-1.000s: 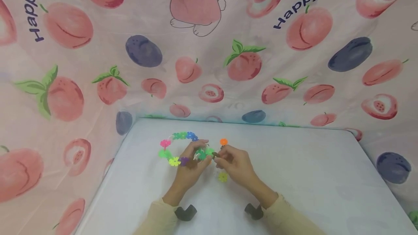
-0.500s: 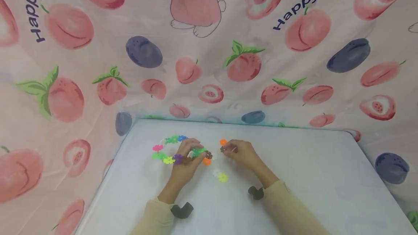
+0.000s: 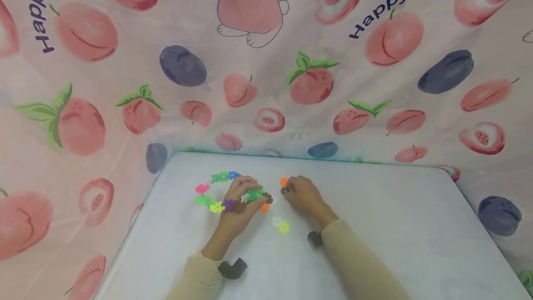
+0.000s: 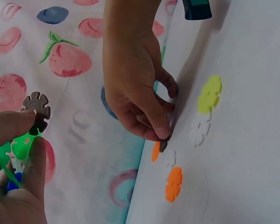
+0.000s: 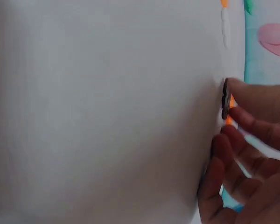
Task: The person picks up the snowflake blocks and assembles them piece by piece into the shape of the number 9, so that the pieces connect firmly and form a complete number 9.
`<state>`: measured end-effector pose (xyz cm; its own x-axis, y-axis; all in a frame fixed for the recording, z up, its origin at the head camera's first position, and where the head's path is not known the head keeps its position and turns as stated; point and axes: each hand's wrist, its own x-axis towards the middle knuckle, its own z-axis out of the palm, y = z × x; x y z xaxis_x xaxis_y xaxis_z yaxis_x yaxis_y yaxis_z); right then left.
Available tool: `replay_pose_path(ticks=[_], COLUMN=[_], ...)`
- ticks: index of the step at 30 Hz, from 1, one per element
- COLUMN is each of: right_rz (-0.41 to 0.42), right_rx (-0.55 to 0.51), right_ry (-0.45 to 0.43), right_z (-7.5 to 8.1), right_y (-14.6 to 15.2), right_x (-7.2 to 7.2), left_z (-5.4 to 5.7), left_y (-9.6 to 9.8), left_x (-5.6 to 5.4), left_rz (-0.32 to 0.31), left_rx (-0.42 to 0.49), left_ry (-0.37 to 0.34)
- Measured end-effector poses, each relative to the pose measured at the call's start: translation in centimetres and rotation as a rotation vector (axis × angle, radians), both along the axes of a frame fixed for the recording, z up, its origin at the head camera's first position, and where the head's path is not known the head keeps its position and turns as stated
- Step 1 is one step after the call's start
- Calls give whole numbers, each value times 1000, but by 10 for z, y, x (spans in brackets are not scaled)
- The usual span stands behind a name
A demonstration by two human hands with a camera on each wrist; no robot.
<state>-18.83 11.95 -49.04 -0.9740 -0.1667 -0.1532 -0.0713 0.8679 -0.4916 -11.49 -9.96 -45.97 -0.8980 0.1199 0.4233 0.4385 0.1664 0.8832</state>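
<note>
A looped chain of colourful snowflake discs [image 3: 216, 206], in pink, green, yellow, purple and blue, runs into my left hand [image 3: 237, 212]. Its thumb and fingers pinch the end, where a brown snowflake disc [image 4: 40, 112] stands upright beside green ones. To the right, my right hand [image 3: 307, 198] is down at the table. Its thumb and forefinger pinch another brown snowflake disc [image 5: 225, 99], seen edge-on in the right wrist view. An orange disc [image 3: 284, 182] lies right behind that one. The other fingers of this hand are loosely bent.
Between the hands lies a second orange disc [image 4: 173, 184], with a clear disc [image 4: 171, 159] beside it. Nearer me are a whitish clear disc [image 4: 200, 132] and a yellow disc [image 3: 284, 227]. A fruit-print cloth [image 3: 270, 119] rises behind the white table [image 3: 395, 226].
My right hand has left the brown disc at the chain's end and moved right, to the loose brown disc, which it pinches. My left hand has shifted slightly left with the chain.
</note>
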Motion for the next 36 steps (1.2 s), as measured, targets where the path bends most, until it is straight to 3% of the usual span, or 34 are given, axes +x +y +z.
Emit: replay_pose_path(ticks=[5, 11, 17, 27, 32, 36], right_rz=[-5, 47, 52, 52, 65, 48], right_rx=[12, -33, -134, -598, -880, -969], right_ry=[28, 67, 60, -347, -462, -479], right_z=[-3, -4, 2, 36, 44, 44], right_y=[-6, -9, -2, 11, 9, 8], right_x=[-1, -4, 0, 30, 40, 41], left_z=[-1, -2, 0, -2, -2, 1], left_y=[2, 3, 3, 4, 6, 8], left_x=[-1, -1, 0, 0, -1, -1], left_rz=[4, -2, 21, 119, 144, 160], left_rx=[-41, -63, -66, -139, -178, -213], left_ry=[31, 43, 21, 20, 34, 73])
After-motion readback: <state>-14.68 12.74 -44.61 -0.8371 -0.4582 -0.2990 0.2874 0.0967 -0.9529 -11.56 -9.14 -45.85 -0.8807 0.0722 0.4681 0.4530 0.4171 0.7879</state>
